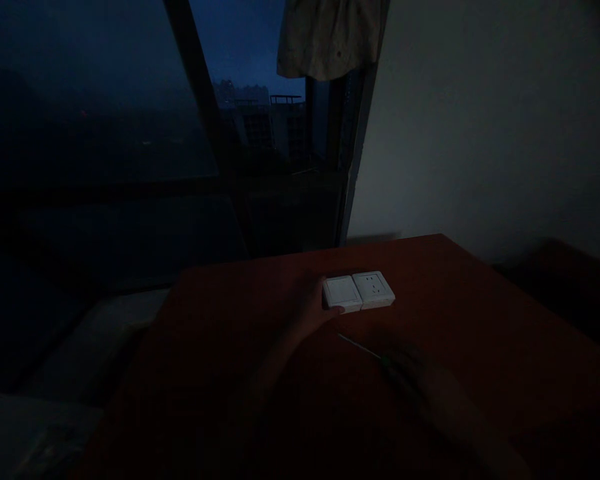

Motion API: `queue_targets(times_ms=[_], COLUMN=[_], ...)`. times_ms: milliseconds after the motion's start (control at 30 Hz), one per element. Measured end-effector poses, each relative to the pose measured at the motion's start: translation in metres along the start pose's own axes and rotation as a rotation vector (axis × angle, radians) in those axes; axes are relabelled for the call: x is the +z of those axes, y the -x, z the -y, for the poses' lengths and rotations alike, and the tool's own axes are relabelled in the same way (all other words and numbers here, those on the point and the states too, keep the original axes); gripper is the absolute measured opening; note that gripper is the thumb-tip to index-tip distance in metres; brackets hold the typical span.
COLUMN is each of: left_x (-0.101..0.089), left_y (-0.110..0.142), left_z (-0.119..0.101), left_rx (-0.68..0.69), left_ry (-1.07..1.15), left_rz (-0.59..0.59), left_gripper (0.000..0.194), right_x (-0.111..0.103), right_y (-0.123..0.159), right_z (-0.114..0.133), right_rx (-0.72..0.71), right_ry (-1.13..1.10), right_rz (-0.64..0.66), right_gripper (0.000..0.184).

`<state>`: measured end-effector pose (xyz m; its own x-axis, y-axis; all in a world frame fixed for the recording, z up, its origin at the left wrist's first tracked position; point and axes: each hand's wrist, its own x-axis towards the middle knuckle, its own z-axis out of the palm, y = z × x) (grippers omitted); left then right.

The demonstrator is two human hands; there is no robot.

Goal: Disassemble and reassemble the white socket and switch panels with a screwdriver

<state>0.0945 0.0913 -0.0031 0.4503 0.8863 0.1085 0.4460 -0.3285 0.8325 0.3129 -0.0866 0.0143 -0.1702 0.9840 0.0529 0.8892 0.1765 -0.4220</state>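
Observation:
The room is very dark. A white double wall plate (pixel 359 292), with a switch on its left half and a socket on its right half, lies on a reddish table (pixel 480 320). My left hand (pixel 314 305) rests against the plate's left edge, thumb on its near corner. My right hand (pixel 405 370) is closed round the dark handle of a screwdriver (pixel 360 346). The thin shaft points up and left toward the plate, its tip a little short of it.
A dark window (pixel 130 133) fills the left with buildings outside. A pale cloth (pixel 330 37) hangs at the top. A plain wall (pixel 480 120) stands behind the table. Pale bedding (pixel 95 333) lies left of the table.

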Motion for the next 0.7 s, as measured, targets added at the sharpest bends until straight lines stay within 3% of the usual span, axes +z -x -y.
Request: queue_targets(times_ms=[233, 433, 700], left_x=[-0.001, -0.026, -0.041], left_y=[0.007, 0.041, 0.085], left_z=[0.011, 0.016, -0.003], left_rx=[-0.064, -0.161, -0.131], left_ry=[0.029, 0.012, -0.121], left_rz=[-0.047, -0.071, -0.055], left_gripper=[0.091, 0.074, 0.044], right_x=[-0.003, 0.005, 0.022], right_y=[-0.041, -0.075, -0.077], right_z=[-0.026, -0.039, -0.044], right_rx=[-0.123, -0.271, -0.268], right_ry=[0.173, 0.318, 0.418], right_rz=[-0.138, -0.184, -0.288], right_gripper=[0.032, 0.035, 0.035])
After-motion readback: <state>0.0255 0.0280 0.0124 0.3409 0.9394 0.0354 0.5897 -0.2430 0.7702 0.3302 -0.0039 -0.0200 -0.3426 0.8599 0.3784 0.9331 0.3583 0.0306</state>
